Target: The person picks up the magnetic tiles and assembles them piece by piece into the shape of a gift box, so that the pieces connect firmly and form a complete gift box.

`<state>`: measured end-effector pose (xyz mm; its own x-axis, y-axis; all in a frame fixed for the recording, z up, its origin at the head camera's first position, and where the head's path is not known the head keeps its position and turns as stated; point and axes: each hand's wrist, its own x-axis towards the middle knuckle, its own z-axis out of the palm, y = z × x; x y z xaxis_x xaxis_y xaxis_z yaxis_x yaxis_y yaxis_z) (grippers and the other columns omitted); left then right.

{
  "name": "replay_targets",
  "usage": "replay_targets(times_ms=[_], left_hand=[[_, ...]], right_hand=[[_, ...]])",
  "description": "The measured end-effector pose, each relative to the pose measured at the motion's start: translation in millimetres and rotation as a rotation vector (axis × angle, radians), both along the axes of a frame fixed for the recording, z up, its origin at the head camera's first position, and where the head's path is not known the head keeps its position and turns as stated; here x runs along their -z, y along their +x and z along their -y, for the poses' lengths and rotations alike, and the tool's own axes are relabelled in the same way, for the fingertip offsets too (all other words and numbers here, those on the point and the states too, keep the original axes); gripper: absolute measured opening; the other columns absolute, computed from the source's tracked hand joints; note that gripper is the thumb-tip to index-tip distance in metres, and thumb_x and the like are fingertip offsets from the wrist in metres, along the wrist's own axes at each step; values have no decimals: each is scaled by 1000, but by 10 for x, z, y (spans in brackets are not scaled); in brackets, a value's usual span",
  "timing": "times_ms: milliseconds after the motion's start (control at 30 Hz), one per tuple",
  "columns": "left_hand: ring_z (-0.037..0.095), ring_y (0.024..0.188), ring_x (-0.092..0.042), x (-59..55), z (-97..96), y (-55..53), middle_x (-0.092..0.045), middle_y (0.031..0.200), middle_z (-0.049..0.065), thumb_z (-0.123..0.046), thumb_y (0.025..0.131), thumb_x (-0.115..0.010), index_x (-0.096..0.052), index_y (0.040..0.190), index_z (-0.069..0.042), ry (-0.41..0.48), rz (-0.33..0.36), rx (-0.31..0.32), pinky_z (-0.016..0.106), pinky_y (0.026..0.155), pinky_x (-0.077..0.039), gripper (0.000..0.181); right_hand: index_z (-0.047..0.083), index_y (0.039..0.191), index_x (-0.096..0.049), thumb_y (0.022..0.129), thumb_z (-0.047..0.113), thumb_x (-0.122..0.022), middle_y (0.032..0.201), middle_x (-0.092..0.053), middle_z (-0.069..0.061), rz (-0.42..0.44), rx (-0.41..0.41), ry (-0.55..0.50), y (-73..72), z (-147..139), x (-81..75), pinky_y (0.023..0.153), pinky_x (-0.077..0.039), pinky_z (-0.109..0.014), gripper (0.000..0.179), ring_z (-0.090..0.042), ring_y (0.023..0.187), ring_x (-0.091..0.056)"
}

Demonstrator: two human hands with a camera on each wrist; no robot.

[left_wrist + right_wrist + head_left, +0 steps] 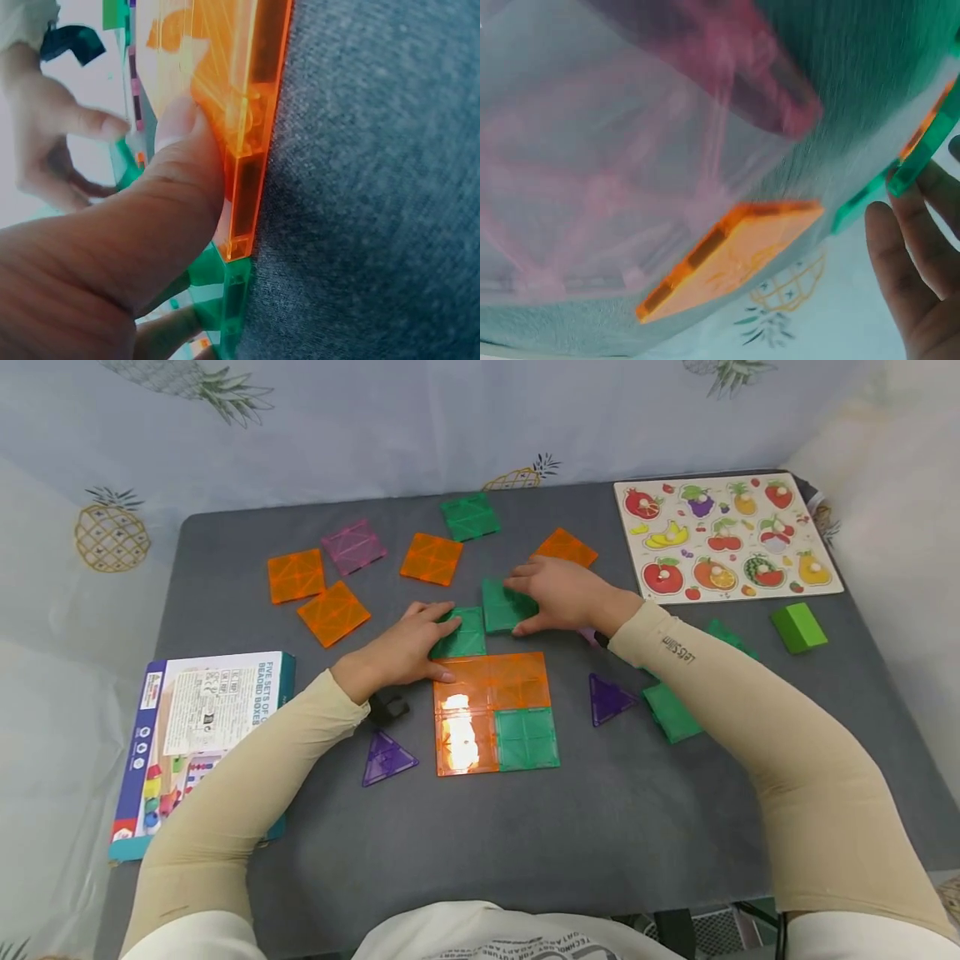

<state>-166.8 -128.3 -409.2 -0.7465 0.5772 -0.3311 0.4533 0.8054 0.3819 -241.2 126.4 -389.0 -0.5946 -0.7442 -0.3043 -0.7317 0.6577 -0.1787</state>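
In the head view, a block of three orange tiles (463,683) and one green tile (527,739) lies flat at the middle of the table. Another green tile (467,635) adjoins its far edge. My left hand (405,647) spreads over that corner, fingers across the green tile. Its thumb (180,165) presses the face of an orange tile (240,112) in the left wrist view. My right hand (562,593) holds a green square tile (504,606) between thumb and fingers, just right of the left hand's tile. A pink tile (592,187) fills much of the right wrist view.
Loose orange tiles (432,559), a purple square (354,547) and a green tile (470,517) lie farther back. Purple triangles (387,758) flank the block. A box (217,710) sits left; a fruit puzzle board (723,539), green block (799,627) and green tiles (671,712) are right.
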Motion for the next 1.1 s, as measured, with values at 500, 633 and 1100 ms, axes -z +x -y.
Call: replay_targets(times_ms=[500, 633, 1100], left_hand=[[38, 135, -27, 21, 4, 0, -21, 158, 19, -39, 79, -77, -35, 147, -3, 20, -11, -9, 46, 112, -30, 88], [38, 135, -28, 18, 2, 1, -23, 157, 20, -37, 80, -76, -36, 147, -3, 17, -30, -18, 47, 112, -29, 85], [41, 139, -26, 45, 11, 34, -25, 155, 22, -37, 86, -69, -36, 147, -1, -16, -114, -99, 50, 114, -27, 78]], right_hand=[[5, 140, -49, 83, 51, -70, 142, -50, -18, 5, -19, -90, 199, -34, 138, 109, -36, -48, 77, -36, 133, -42], [4, 137, -53, 84, 49, -69, 138, -53, -17, -2, -32, -147, 206, -58, 205, 108, -38, -46, 71, -34, 130, -45], [10, 146, -41, 93, 41, -61, 145, -45, -14, -45, 78, -215, 281, -130, 276, 112, -29, -53, 65, -33, 136, -36]])
